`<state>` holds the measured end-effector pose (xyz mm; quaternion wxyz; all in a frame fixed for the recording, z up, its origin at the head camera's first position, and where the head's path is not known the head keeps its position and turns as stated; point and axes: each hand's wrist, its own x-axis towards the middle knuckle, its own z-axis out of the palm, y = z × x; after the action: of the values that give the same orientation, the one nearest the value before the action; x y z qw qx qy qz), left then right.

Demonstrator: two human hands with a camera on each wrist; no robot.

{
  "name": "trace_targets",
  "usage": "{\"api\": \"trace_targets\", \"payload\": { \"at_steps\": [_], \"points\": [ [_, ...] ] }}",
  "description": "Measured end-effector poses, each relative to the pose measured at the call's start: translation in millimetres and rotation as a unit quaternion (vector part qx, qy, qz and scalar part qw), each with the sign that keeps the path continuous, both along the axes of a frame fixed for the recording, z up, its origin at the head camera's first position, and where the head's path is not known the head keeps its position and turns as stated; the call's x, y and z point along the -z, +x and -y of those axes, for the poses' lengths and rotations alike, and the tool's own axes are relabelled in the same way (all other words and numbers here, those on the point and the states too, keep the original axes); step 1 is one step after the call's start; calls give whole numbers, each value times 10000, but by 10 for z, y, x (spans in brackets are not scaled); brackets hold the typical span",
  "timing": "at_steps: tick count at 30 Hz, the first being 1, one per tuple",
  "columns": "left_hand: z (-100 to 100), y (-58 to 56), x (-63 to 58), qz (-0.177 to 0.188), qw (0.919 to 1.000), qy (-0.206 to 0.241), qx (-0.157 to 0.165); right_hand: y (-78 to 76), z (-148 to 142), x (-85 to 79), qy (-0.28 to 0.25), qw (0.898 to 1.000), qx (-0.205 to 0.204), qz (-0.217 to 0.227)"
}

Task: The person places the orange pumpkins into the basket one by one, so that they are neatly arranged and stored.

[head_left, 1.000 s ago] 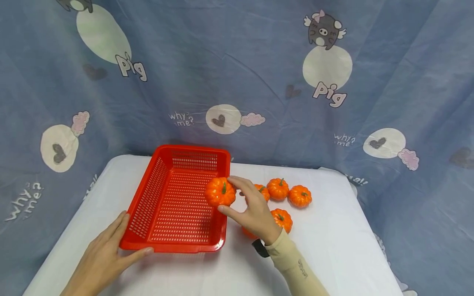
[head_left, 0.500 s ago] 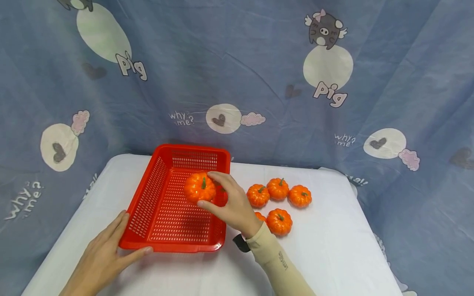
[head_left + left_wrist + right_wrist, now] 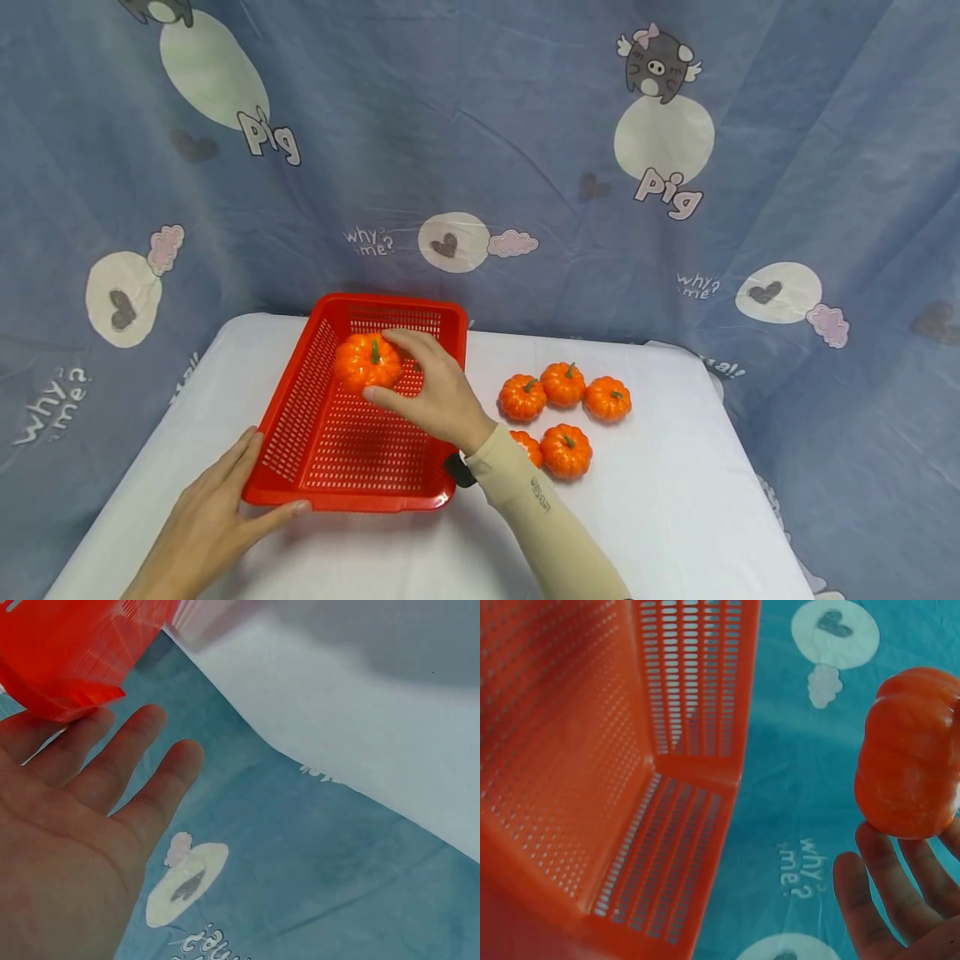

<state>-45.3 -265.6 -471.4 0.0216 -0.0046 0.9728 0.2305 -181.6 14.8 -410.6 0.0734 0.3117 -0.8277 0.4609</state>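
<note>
1. Currently, one orange pumpkin (image 3: 366, 364) is gripped by the right hand (image 3: 438, 396). The thumb and fingers are parted to the pumpkin's width and are pressed to its right side in the head view.
2. The pumpkin is held above the red basket (image 3: 352, 502), well apart from its floor. Its green stem (image 3: 375, 351) is pointed upward, just left of the fingertips.
3. In the right wrist view, the pumpkin's lower end is contacted by the fingertips, and the basket is seen well to the left of the fingers.
4. The basket's near left corner is steadied by the left hand (image 3: 210, 508). Its fingers are extended and slightly spread along the outer left side; its thumb is laid along the near rim. Nothing is enclosed by these fingers.
5. To the right of the right fingers, beyond the basket, a far row is formed by a left pumpkin (image 3: 522, 397), a middle pumpkin (image 3: 562, 384) and a right pumpkin (image 3: 607, 399).
6. Nearer the right forearm, a whole pumpkin (image 3: 566, 452) is placed beside a half-hidden pumpkin (image 3: 528, 446), which is partly covered by the beige sleeve (image 3: 540, 512).
7. Beneath both hands, a white table (image 3: 675, 483) is seen; beyond the fingers, a blue printed curtain (image 3: 525, 108) is hung.
</note>
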Motion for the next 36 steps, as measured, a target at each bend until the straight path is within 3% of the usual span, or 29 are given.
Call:
{"api": "trace_targets", "payload": {
  "at_steps": [10,18,25,36],
  "points": [
    [0,-13,5,-92,9999,13,66,-41,241,-80,-55,9998,-180,54],
    [12,-2,10,-75,10000,41,33,-90,379,34,65,9992,-335,214],
    [9,12,12,-308,9995,50,59,-101,474,179,953,9936,-349,505],
    [3,15,-3,-191,9998,29,8,-72,655,435,2531,9606,-901,713]
  ]
}}
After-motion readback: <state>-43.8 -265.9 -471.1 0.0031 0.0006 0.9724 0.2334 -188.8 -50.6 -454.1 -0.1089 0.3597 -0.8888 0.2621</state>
